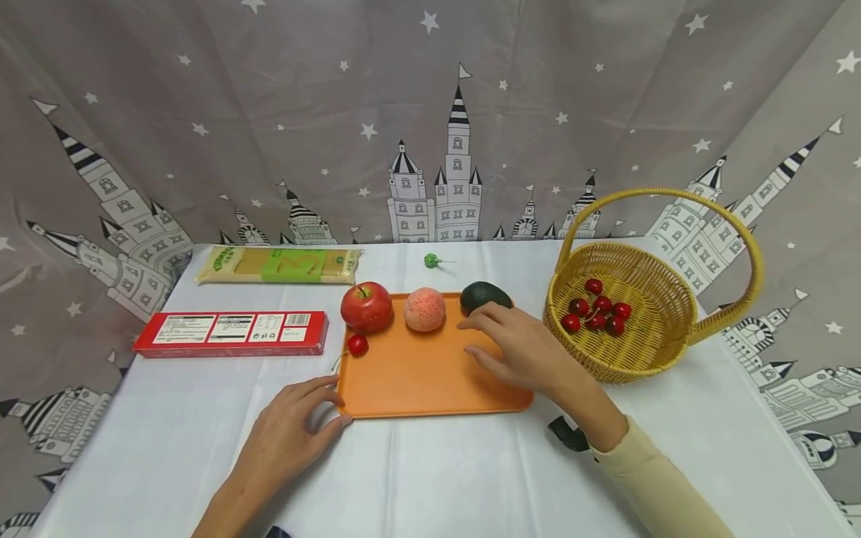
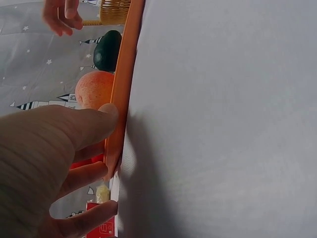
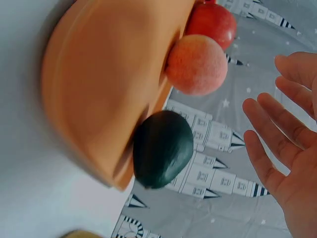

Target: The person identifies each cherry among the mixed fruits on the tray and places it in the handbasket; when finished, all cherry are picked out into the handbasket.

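Note:
An orange tray (image 1: 430, 381) lies on the white cloth. Along its back stand a red apple (image 1: 366, 307), a pinkish peach (image 1: 424, 309) and a dark green avocado (image 1: 484, 297). A single cherry (image 1: 357, 345) sits at the tray's left side, its stem over the rim. My left hand (image 1: 285, 433) rests at the front left corner, thumb at the front rim and fingers spread along the left side. Above the tray's right part hovers my right hand (image 1: 521, 351), fingers apart and holding nothing; the right wrist view shows its palm (image 3: 304, 183) away from the avocado (image 3: 163, 148).
A yellow wicker basket (image 1: 673, 317) with a tall handle holds several cherries (image 1: 603, 304) at right. Back left lie a noodle packet (image 1: 282, 265) and a red box (image 1: 232, 334). A small green item (image 1: 431, 261) is behind the tray. Grey castle-print curtain (image 1: 269, 112) hangs behind.

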Tool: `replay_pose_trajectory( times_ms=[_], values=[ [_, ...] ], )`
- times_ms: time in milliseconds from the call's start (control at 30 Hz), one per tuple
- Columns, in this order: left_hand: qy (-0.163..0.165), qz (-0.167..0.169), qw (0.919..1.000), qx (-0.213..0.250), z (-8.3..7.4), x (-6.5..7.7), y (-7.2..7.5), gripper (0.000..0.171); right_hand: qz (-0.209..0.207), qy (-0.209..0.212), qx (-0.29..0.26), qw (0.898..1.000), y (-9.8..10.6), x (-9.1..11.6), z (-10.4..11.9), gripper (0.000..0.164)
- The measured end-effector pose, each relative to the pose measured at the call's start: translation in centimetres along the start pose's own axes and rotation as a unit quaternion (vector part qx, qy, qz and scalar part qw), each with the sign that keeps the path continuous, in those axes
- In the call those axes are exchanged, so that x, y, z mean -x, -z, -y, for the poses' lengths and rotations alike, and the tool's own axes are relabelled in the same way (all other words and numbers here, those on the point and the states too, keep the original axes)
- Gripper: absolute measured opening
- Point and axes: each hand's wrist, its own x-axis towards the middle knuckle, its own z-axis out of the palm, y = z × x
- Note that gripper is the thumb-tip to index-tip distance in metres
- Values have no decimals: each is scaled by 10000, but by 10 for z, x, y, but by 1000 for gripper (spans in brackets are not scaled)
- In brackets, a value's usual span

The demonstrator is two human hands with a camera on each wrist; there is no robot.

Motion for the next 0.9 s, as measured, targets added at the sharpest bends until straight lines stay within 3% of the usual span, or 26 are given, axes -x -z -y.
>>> replay_pose_trajectory(
  times_ms=[900],
  values=[
    [-5,48,10000,6,0,-1,0,27,1438,303,-356,9885,-57,-53,40,36]
  ],
)
